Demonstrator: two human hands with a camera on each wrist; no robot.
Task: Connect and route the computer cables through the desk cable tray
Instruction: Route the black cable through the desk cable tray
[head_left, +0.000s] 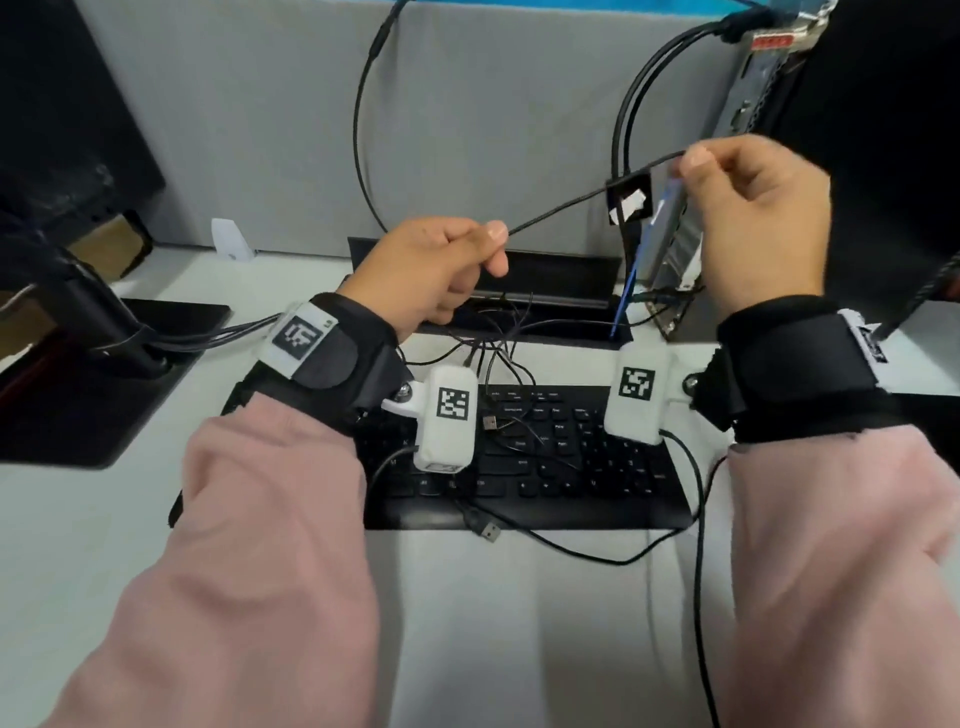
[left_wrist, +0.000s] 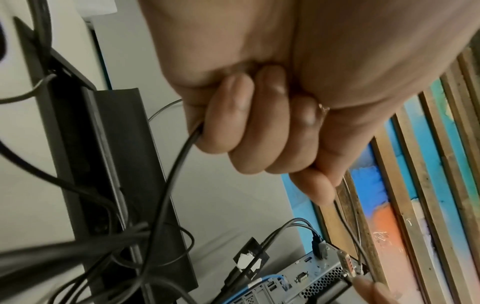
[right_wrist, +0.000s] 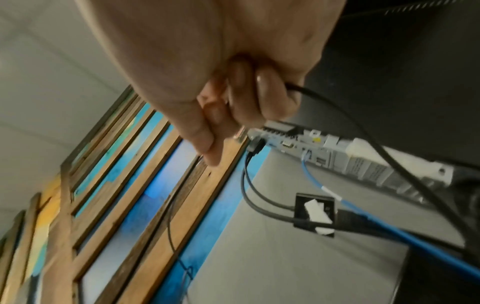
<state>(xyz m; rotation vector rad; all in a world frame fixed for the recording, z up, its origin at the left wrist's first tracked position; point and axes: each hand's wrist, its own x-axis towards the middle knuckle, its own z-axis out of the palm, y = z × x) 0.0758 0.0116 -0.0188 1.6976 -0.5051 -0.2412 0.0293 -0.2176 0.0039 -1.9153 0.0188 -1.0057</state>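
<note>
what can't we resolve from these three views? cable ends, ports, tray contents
- Held black cable: both ends hidden inside the left hand and right hand, head view.
- Right grip: whether it holds a plug is hidden by curled fingers, right wrist view.
- Cable tray interior: dark, blocked by the left hand.
- Computer port labels: too small, blurred.
- Keyboard legends: blurred.

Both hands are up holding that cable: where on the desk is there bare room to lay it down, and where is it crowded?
Bare desk lies in front of the keyboard, between the sleeves, crossed only by a thin cable. More lies left of the left sleeve. Crowded: the keyboard's top edge and the cable tray, tangled with thin cables and a loose USB plug.
</note>
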